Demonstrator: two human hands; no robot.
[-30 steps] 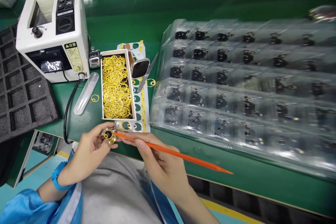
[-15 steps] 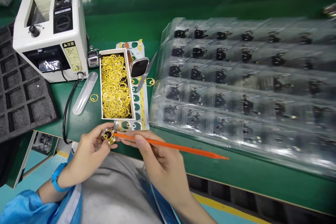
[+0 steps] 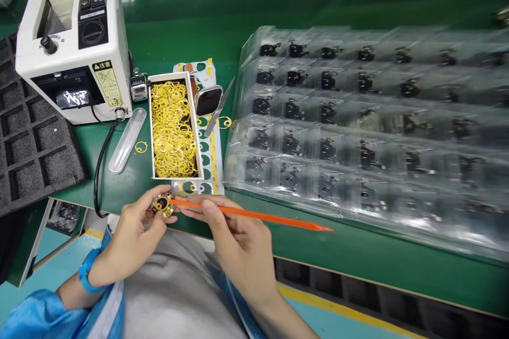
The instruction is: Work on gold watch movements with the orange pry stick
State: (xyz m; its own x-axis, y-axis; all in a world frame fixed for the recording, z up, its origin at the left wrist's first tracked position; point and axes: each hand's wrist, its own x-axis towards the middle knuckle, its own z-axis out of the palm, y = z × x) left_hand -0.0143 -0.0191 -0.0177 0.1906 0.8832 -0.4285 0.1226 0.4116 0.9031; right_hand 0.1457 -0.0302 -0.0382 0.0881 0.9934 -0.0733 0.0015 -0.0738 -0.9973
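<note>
Head view. Left hand (image 3: 137, 238) curled and closed, pinching a small round gold-and-black part (image 3: 162, 205) at its rim. Part sits just above the table (image 3: 358, 254) edge, between both hands. Right hand (image 3: 234, 238) closed in pen grip on an orange stick (image 3: 254, 215), thin end pointing at 3 o'clock, near end at the part; touching or just beside it, can't tell. Blue wristband (image 3: 85, 270) on left wrist, blue sleeve (image 3: 40, 318) below it.

Positions from the part. 12 o'clock: white box (image 3: 153, 127) full of yellow rings (image 3: 173, 130), backing strip (image 3: 209, 140) with green dots along its right side. Dark rounded-square item (image 3: 209, 100) on the strip, metal blade (image 3: 218, 107) leaning beside it. 11 o'clock: clear tube (image 3: 127, 140), one loose yellow ring (image 3: 140, 147) just right of it, tally counter (image 3: 139, 86), white tape dispenser (image 3: 71, 37) with black cable (image 3: 99, 169). 10 o'clock: black foam tray (image 3: 35, 137). 2 to 3 o'clock: large clear blister tray (image 3: 358, 127) in rows, dark parts in the pockets.
</note>
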